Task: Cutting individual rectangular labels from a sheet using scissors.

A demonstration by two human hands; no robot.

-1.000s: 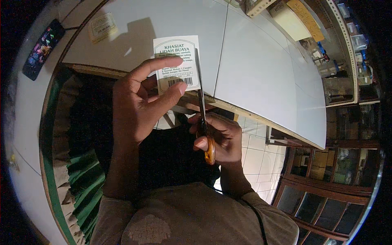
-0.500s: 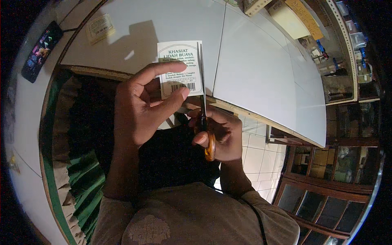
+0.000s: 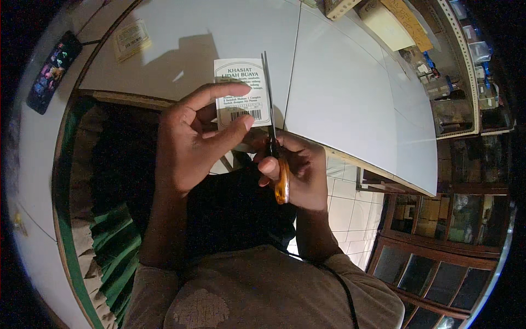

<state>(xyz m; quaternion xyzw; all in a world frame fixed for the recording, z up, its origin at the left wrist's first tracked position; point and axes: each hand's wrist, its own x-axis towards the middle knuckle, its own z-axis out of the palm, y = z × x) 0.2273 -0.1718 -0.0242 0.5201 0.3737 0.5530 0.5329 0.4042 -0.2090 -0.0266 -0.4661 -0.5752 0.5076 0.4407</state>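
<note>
Your curled left hand (image 3: 186, 134) holds a card (image 3: 238, 103) as your right hand (image 3: 304, 172) grips scissors (image 3: 273, 136) now reaching past the card's top.

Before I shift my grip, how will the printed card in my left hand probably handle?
The printed card is probably fairly stiff: its top extends past your left hand without visible sag. It seems light, being small beside your hand. Pushed, its unsupported top corners could bend.

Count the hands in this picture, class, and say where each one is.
2: the left hand, left of centre, holds a printed label; the right hand, lower and right of centre, holds scissors. No other hands show.
</note>
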